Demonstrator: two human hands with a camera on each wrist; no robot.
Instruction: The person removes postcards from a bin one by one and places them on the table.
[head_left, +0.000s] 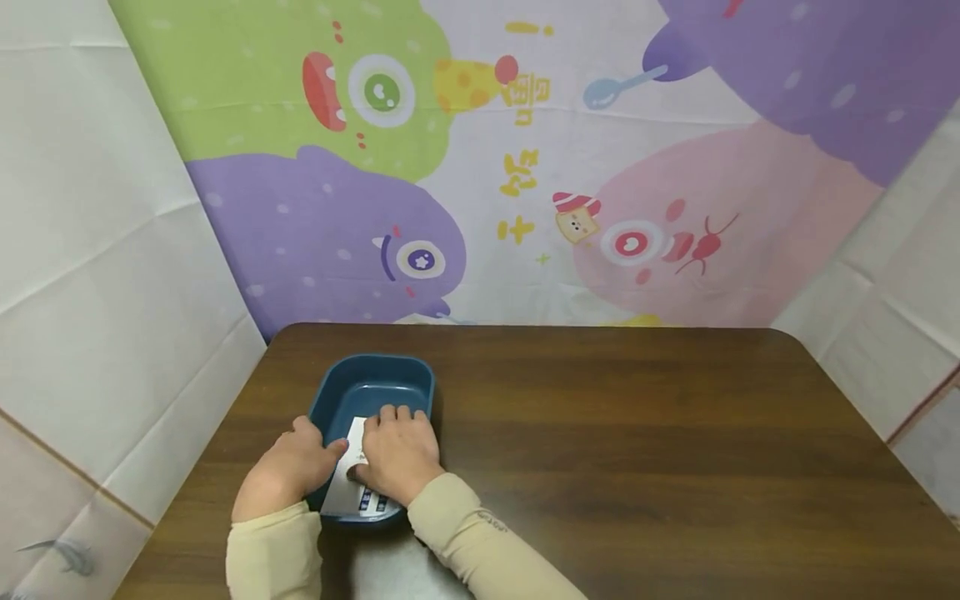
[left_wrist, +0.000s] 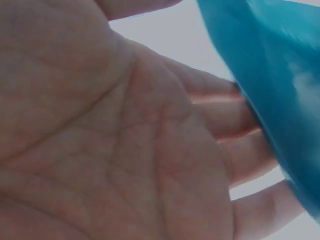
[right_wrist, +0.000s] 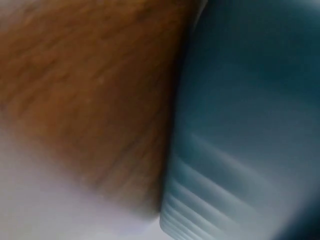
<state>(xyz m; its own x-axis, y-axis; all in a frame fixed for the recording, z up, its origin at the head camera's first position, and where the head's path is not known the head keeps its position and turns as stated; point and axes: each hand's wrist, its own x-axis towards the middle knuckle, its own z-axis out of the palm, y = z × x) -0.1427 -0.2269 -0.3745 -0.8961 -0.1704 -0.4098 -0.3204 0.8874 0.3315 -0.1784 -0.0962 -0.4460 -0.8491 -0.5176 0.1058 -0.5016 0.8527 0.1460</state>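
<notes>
A deep blue rectangular tray (head_left: 378, 371) with rounded corners sits on the left part of the table. Inside its near half lies a flat white item with dark blue printing (head_left: 343, 492); its exact kind cannot be made out. My left hand (head_left: 288, 467) is at the tray's left wall, its thumb over the rim near the white item. In the left wrist view, the left fingers (left_wrist: 225, 117) reach against the blue wall. My right hand (head_left: 401, 454) grips the white item from above, thumb on its left side, covering part of it. The right wrist view shows the tray's ribbed outer wall (right_wrist: 240, 150).
The brown wooden table (head_left: 637, 450) extends to the right of the tray. Behind it hangs a cartoon-printed cloth (head_left: 525, 275), with white sheeting (head_left: 112, 208) along the left side. A pale grey patch (head_left: 401, 567) shows below the tray's near edge.
</notes>
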